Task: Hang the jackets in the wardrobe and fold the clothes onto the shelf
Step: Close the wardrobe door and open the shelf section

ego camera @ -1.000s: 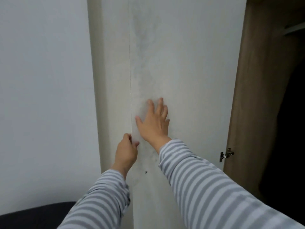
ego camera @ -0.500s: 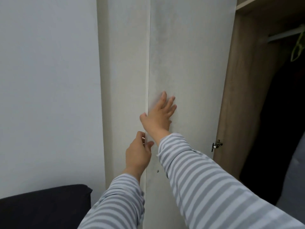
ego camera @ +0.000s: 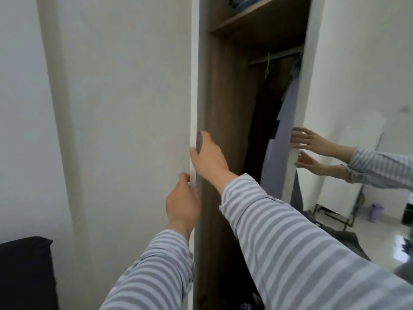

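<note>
The wardrobe stands open, and its white left door (ego camera: 193, 86) shows nearly edge-on. My left hand (ego camera: 182, 201) grips that door's edge, fingers curled round it. Just above, my right hand (ego camera: 207, 158) lies against the same edge, blurred, with the fingers fairly straight. Inside, a green hanger (ego camera: 267, 66) hangs on the rail (ego camera: 276, 56). Below it are a dark jacket (ego camera: 257, 135) and a grey-blue garment (ego camera: 280, 148). A wooden shelf (ego camera: 248, 17) runs across the top, with some blue fabric (ego camera: 242, 0) on it.
The right door carries a mirror (ego camera: 357, 97) that reflects my two hands, a white folding stand and a shiny floor. A dark sofa (ego camera: 24, 271) sits low on the left against the white wall. Dark clothing lies at the wardrobe's bottom.
The view has swung right and the door now appears edge-on, exposing the wardrobe's inside. My right hand slid from the door's flat face to its edge. My left hand kept its grip.
</note>
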`<action>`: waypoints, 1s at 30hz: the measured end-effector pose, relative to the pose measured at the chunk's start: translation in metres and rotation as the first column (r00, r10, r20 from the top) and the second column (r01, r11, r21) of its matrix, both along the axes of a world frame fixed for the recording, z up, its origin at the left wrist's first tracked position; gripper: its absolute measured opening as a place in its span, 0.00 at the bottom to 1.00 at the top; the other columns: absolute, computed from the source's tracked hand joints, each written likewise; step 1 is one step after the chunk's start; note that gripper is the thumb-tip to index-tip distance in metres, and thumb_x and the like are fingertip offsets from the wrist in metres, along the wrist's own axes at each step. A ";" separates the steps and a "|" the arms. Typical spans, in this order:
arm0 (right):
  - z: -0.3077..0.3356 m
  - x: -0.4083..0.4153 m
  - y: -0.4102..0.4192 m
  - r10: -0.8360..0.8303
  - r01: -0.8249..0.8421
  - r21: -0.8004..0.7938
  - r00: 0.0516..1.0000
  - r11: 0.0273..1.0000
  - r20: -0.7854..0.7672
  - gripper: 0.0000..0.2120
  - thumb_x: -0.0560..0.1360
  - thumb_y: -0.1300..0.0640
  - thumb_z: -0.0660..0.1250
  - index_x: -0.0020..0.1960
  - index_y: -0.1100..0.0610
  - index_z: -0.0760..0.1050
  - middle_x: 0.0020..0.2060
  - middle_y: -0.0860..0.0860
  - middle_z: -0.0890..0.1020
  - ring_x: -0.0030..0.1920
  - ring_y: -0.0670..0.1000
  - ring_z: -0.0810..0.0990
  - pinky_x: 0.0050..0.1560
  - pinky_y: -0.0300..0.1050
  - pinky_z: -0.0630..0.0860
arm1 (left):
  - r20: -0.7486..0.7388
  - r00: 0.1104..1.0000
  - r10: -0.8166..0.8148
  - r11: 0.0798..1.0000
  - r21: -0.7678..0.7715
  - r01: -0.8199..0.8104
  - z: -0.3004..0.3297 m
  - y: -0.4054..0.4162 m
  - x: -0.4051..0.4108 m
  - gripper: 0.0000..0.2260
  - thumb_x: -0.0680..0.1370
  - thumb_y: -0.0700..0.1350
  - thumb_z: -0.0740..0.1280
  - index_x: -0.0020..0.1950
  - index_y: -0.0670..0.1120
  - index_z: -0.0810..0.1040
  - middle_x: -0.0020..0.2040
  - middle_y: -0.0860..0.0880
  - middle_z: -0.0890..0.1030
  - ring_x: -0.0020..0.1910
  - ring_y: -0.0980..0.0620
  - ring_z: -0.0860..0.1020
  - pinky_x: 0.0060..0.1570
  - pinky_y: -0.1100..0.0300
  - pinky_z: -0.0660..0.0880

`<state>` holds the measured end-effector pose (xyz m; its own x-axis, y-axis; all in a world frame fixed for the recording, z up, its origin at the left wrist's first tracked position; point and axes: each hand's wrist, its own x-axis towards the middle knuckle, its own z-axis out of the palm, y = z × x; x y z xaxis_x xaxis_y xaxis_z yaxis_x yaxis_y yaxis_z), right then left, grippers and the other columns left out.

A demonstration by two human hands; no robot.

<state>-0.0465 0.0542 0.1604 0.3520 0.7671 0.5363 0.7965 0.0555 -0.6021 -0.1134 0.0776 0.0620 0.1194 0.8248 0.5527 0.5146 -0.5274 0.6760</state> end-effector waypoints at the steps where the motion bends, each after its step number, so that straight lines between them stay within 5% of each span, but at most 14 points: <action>1: -0.003 0.017 -0.014 -0.062 0.062 -0.004 0.996 0.998 0.065 0.23 0.80 0.52 0.57 0.73 0.53 0.59 0.67 0.55 0.72 0.66 0.58 0.72 0.65 0.57 0.69 | -0.009 1.000 -0.021 1.000 -0.023 0.021 0.002 -0.013 0.012 0.11 0.79 0.44 0.62 0.61 0.48 0.67 0.53 0.48 0.81 0.51 0.44 0.80 0.43 0.59 0.68; 7: -0.014 0.108 -0.077 -0.431 0.512 -0.020 0.743 0.859 0.513 0.24 0.77 0.54 0.59 0.72 0.54 0.63 0.73 0.57 0.62 0.76 0.59 0.53 0.74 0.64 0.50 | -0.039 0.960 -0.276 0.940 -0.219 0.261 0.003 -0.047 0.066 0.32 0.75 0.35 0.64 0.75 0.50 0.57 0.70 0.47 0.71 0.66 0.44 0.73 0.61 0.55 0.71; 14: -0.041 0.165 -0.116 -0.508 0.733 0.085 0.379 0.675 0.774 0.23 0.76 0.54 0.59 0.70 0.59 0.69 0.77 0.59 0.54 0.77 0.59 0.47 0.69 0.73 0.41 | -0.138 0.837 -0.529 0.834 -0.268 0.482 0.005 -0.049 0.115 0.37 0.76 0.34 0.65 0.78 0.49 0.47 0.78 0.49 0.56 0.75 0.47 0.61 0.70 0.55 0.61; 18: -0.048 0.179 -0.123 -0.440 0.732 0.052 0.350 0.679 0.827 0.25 0.76 0.57 0.58 0.73 0.59 0.63 0.78 0.56 0.47 0.77 0.58 0.41 0.69 0.74 0.40 | -0.200 0.807 -0.556 0.823 -0.270 0.500 0.004 -0.043 0.135 0.38 0.77 0.34 0.64 0.78 0.51 0.45 0.79 0.51 0.53 0.76 0.46 0.60 0.72 0.51 0.58; 22: -0.049 0.182 -0.124 -0.418 0.747 0.049 0.315 0.663 0.852 0.29 0.78 0.55 0.59 0.76 0.59 0.56 0.78 0.56 0.42 0.77 0.58 0.37 0.69 0.73 0.37 | -0.204 0.725 -0.658 0.746 -0.313 0.588 0.001 -0.032 0.155 0.41 0.77 0.33 0.63 0.78 0.50 0.37 0.79 0.51 0.41 0.78 0.49 0.51 0.73 0.58 0.53; 26: -0.056 0.190 -0.123 -0.449 0.768 0.100 0.258 0.632 0.855 0.28 0.72 0.53 0.67 0.71 0.58 0.68 0.77 0.56 0.57 0.77 0.58 0.52 0.69 0.74 0.50 | -0.268 0.644 -0.717 0.696 -0.316 0.644 0.002 -0.027 0.173 0.40 0.77 0.33 0.60 0.77 0.43 0.33 0.77 0.47 0.32 0.78 0.49 0.43 0.72 0.62 0.49; 30: -0.060 0.201 -0.125 -0.432 0.750 0.115 0.242 0.652 0.869 0.35 0.64 0.50 0.75 0.68 0.58 0.72 0.75 0.56 0.61 0.76 0.58 0.56 0.68 0.70 0.49 | -0.280 0.579 -0.766 0.643 -0.328 0.692 -0.004 -0.023 0.187 0.42 0.75 0.30 0.58 0.75 0.43 0.30 0.74 0.46 0.26 0.78 0.48 0.41 0.72 0.62 0.51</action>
<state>0.1543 -0.0704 0.1007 0.3304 0.6821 0.6523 0.6054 -0.6834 0.4080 0.0736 0.0547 0.0582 0.8782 0.4370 0.1945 0.2248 -0.7359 0.6387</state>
